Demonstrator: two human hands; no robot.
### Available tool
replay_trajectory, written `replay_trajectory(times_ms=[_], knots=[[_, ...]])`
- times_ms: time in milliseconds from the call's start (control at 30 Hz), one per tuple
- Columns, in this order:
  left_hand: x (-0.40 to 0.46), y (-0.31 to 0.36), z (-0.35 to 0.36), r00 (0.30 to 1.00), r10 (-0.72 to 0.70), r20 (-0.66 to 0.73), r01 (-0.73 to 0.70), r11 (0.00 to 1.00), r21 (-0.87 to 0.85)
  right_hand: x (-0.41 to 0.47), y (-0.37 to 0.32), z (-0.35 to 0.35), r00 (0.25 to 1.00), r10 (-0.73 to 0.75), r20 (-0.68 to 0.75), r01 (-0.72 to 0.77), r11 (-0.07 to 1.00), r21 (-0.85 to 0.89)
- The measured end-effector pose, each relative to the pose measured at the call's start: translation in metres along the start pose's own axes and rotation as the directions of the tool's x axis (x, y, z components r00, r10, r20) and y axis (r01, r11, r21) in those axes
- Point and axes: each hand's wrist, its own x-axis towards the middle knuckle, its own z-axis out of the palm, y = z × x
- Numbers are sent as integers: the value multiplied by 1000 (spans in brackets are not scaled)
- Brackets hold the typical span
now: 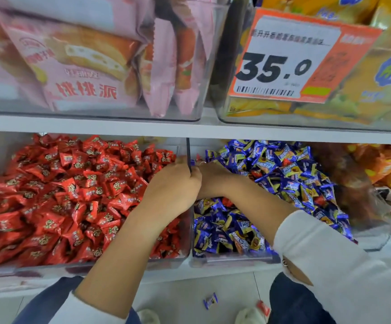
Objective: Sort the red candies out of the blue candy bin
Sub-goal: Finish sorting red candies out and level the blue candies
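Two wrapped candies, a blue candy (pixel 210 300) and a red candy (pixel 263 308), are lying on the tiled floor (pixel 185 291). Above, on the lower shelf, the left hand (pixel 173 185) and right hand (pixel 209 177) are meeting at the divider between red candy bin (pixel 72 265) and blue candy bin (pixel 232 257); their fingers are hidden, grip unclear. One price tag (pixel 290 61) is hanging above.

The person wears white sleeves (pixel 330 260) pushed up the forearms, dark blue trousers (pixel 295 300), pale shoes (pixel 248 315) and a ring (pixel 202 163) on the right hand (pixel 211 176).
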Motion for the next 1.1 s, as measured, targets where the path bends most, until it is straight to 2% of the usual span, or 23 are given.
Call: replay_trajectory(times_ms=[200, 333, 467, 567, 633, 700, 800, 900, 967, 1033, 1100], knots=[[-8, 7, -8, 998, 5, 55, -7, 999, 37, -49, 6, -12, 993, -74, 89, 101, 933, -344], [-11, 11, -10, 998, -27, 54, 29, 999, -32, -89, 34, -32, 994, 5, 109, 32, 942, -333], [-14, 13, -10, 998, -26, 51, 28, 999, -33, -125, 64, -38, 998, 67, 6, -62, 953, -296], [-13, 10, -8, 998, -44, 49, 46, 998, -39, -156, 75, -35, 992, 69, -106, -84, 985, -150], [-12, 7, -7, 998, -55, 43, 56, 998, -20, -174, 77, -31, 973, 71, -219, -57, 996, 71], [-13, 8, -6, 999, -24, -27, 26, 998, 62, -187, 83, -23, 939, 140, -315, -50, 960, 276], [-19, 18, -7, 963, 129, -235, -77, 972, 220, -195, 98, -2, 900, 267, -345, -114, 908, 404], [-31, 38, -2, 861, 367, -353, -304, 926, 222, -199, 107, 12, 882, 338, -330, -153, 865, 477], [-37, 55, 7, 863, 414, -289, -388, 910, 144, -201, 108, 11, 866, 360, -348, -172, 867, 468], [-38, 67, 22, 921, 370, -123, -358, 927, 114, -205, 109, 5, 852, 374, -366, -214, 887, 408], [-30, 71, 40, 952, 298, 67, -305, 933, 188, -205, 107, -4, 834, 388, -392, -270, 907, 323]])
